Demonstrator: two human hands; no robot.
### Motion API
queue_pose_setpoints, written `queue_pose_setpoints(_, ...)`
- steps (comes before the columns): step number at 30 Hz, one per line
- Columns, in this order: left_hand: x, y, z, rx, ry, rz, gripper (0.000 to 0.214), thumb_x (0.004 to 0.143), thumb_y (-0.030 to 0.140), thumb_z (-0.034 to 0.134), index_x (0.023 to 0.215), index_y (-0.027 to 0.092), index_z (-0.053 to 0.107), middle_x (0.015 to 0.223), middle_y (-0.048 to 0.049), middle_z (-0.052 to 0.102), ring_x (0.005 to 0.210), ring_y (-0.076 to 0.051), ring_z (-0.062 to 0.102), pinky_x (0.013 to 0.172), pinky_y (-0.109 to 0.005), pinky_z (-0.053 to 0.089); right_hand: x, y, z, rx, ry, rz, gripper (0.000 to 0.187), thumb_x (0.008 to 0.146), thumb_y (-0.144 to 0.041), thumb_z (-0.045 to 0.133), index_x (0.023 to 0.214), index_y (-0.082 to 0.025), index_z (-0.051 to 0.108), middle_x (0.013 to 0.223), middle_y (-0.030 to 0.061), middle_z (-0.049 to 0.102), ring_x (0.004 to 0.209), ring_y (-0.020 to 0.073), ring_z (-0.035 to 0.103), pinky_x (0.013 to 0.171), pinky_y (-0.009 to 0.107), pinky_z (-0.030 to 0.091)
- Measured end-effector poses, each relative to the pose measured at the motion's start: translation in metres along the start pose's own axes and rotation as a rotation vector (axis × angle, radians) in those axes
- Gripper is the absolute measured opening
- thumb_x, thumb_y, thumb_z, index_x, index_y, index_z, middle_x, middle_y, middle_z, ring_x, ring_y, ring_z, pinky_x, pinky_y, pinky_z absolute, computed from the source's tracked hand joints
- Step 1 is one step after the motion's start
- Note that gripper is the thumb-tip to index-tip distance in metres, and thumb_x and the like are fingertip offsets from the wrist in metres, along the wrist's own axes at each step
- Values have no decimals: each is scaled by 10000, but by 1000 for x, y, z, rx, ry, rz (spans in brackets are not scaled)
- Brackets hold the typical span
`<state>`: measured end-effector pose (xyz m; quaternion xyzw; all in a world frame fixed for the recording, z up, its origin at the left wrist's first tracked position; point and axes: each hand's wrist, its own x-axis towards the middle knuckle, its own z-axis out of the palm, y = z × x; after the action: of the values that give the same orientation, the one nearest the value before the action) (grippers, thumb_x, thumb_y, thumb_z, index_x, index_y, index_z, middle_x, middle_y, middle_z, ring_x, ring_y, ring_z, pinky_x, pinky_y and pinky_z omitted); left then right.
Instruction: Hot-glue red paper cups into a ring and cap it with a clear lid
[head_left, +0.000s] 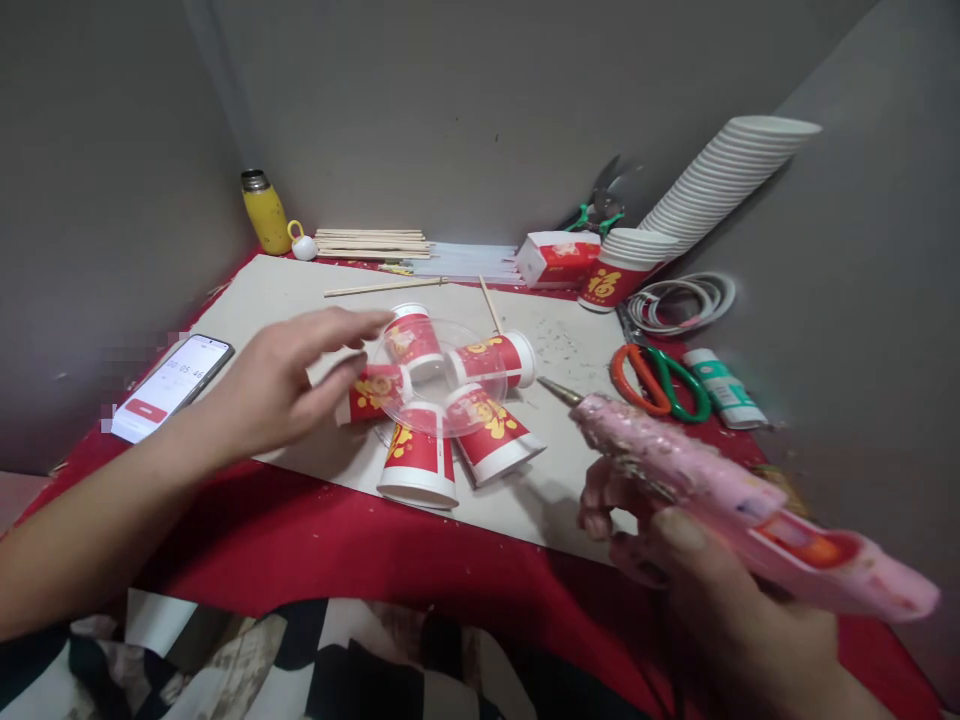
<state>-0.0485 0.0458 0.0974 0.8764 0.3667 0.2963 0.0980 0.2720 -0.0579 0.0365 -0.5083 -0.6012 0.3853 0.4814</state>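
Observation:
My right hand [712, 590] is wrapped round a pink hot glue gun [690, 470], whose metal nozzle points left toward the paper cups. Several red-and-white paper cups with gold print, among them a front cup [420, 455], lie on their sides in a ring. A clear plastic disc or lid [480, 400] rests across their inner ends. My left hand [292, 375] reaches in from the left with its fingers stretched out and thumb apart. Its fingertips are over the left cup [367, 393]; whether they touch it I cannot tell.
A beige board [300, 290] covers part of the red table. Behind stand a yellow bottle [264, 215], wooden sticks [371, 244] and a red-and-white carton [559, 260]. Stacked cups [727, 180], a tape roll [720, 305] and scissors [679, 385] are right; a phone [176, 385] lies left.

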Motion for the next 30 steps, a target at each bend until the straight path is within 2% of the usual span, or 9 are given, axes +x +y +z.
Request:
queue_pose_setpoints(3,4,-22,1,-298,125,-362,430,913,335,616,1305,162,633,1063,-106,737,932,-215,699,850,-386,572,-6,-8,6,219,101,110,191,889,-481,644,857,-309,721,734,45,683,622,198,647,373,226,450)
queue_pose_setpoints(6,4,-44,11,-579,118,-717,510,880,418,658,1309,147,612,1052,-126,735,896,-212,711,811,-363,567,-2,-9,12,313,187,188,183,862,-466,688,838,-286,712,754,37,707,672,183,690,435,204,509)
queue_pose_setpoints(10,1,-58,25,-799,65,-962,584,870,499,675,1320,140,579,1024,-154,745,814,-192,704,690,-285,538,4,-3,15,311,183,289,235,875,-507,669,877,-276,713,896,59,750,785,251,761,520,291,607)
queue_pose_setpoints(13,1,-58,30,-847,7,-1011,603,870,547,661,1313,146,582,970,-149,750,782,-208,707,649,-281,521,5,1,17,341,207,317,203,898,-466,657,905,-272,716,1000,54,756,875,248,769,670,322,652)
queue_pose_setpoints(16,3,-52,33,-843,-40,-1017,630,863,584,649,1315,149,589,978,-151,749,792,-238,714,664,-310,520,7,-1,22,433,261,331,221,857,-456,702,845,-236,723,949,41,760,901,230,764,853,350,638)
queue_pose_setpoints(20,4,-46,34,-811,-91,-991,643,875,597,618,1333,147,588,1083,-177,743,896,-285,723,758,-367,524,14,-3,28,491,285,294,248,783,-456,760,774,-210,726,840,39,747,870,238,754,840,386,639)
queue_pose_setpoints(24,2,-41,35,-794,-103,-984,637,872,597,621,1334,160,593,1112,-167,745,955,-287,719,833,-381,523,19,-2,26,531,287,249,211,799,-441,746,775,-233,723,843,27,745,896,227,744,886,418,625)
queue_pose_setpoints(28,-4,-34,38,-846,-140,-961,694,885,595,610,1417,160,513,1074,-170,748,942,-297,732,801,-383,539,22,-2,23,553,293,228,177,825,-407,711,758,-244,707,886,32,749,971,249,737,905,443,619)
queue_pose_setpoints(30,-9,-29,39,-807,-151,-880,739,910,628,553,1469,155,451,1027,-173,753,902,-305,743,756,-386,547,26,-2,21,579,315,220,164,820,-387,715,744,-243,700,898,35,750,1009,253,730,911,436,617)
